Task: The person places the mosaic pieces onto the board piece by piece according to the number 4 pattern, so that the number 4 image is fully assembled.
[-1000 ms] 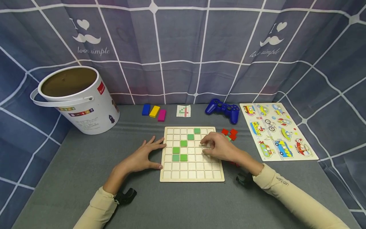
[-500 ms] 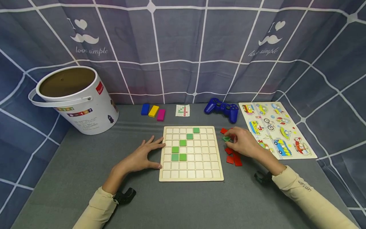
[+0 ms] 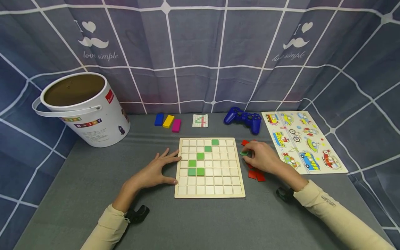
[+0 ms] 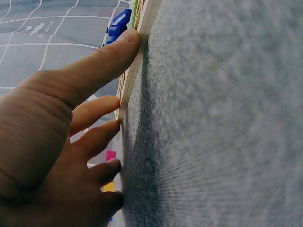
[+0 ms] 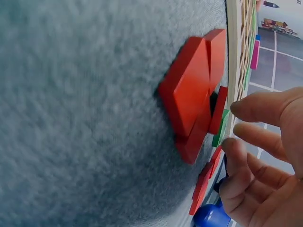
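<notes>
A pale wooden grid board [image 3: 210, 190] lies in front of me, with several green tiles [image 3: 200, 172] set in its squares. My left hand [image 3: 153, 172] rests at the board's left side, fingers spread; in the left wrist view its thumb and fingertips touch the wooden edge [image 4: 128, 90]. Beyond the board's right edge, my right hand [image 3: 262, 158] pinches a loose green tile [image 3: 243, 153] at its fingertips. Several red tiles [image 3: 256, 175] lie around and partly beneath that hand. From the right wrist, the green tile [image 5: 220, 128] shows behind red tiles [image 5: 191, 85].
A small pattern card [image 3: 200, 121], blue, yellow and pink blocks [image 3: 168, 121] and a blue game controller [image 3: 243, 119] lie along the back. At back left stands a white bucket [image 3: 93, 128]. A picture puzzle board [image 3: 303, 142] lies at the right.
My right hand has gone from over the board to the loose tiles on the right, then slightly back left with a green tile. My left hand has stayed at the board's edge.
</notes>
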### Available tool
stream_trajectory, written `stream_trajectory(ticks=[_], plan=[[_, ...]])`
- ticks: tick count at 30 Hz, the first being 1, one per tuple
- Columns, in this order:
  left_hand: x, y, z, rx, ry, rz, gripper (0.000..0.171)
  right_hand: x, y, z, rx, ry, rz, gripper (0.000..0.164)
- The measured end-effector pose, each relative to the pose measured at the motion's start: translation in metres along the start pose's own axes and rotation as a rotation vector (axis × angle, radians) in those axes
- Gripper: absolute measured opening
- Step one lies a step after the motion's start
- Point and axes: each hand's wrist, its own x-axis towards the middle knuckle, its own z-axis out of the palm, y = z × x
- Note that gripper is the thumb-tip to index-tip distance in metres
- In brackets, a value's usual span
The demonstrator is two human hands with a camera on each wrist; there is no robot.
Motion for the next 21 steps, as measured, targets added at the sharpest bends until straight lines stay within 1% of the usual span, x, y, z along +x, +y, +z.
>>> stream_trajectory(ticks=[6,12,16,21], plan=[[0.0,-0.001,0.0,0.005,-0.002,-0.008,0.089,0.004,0.003,0.001,-0.056,-0.008,0.035,0.021],[0.0,-0.001,0.0,0.006,0.001,-0.014,0.089,0.006,0.004,0.001,-0.047,-0.027,0.037,0.022],[0.0,0.0,0.0,0.003,0.0,-0.012,0.089,0.008,0.0,0.0,-0.008,-0.021,0.036,0.024],[0.0,0.0,0.0,-0.001,0.0,-0.005,0.088,0.009,-0.012,0.0,0.108,-0.014,-0.025,0.028]])
